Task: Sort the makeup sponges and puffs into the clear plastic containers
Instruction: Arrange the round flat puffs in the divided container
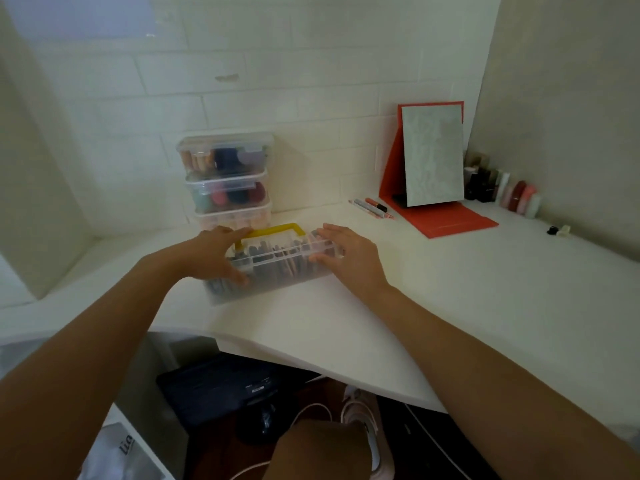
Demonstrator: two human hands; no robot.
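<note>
Bracketing a clear box (270, 285) from both ends, the person has the left hand (214, 252) on its left end and the right hand (349, 254) on its right end. The box's long axis runs left to right between the palms, the right end slightly farther, so both hands are equally near and a two-handed lift or slide seems the likely next move. The left hand straddles the corner, fingers reaching toward the yellow handle (277, 229) and thumb down on the near wall, which reads as a grip. The right hand's fingers lie straight and a little spread against the right end, thumb at the near rim. The box holds upright dark and tan items, too blurred to name.

Just behind it, against the tiled wall, stands a stack (228, 181) of three lidded clear containers with rounded sponges or puffs showing inside in peach, dark blue, teal and red. All of this sits on a white desk (433, 306). Farther right are pens (372, 207), a mirror (433, 154) on a red stand, and small bottles (502, 192) along the right wall. A dark bag (221, 386) lies under the desk
</note>
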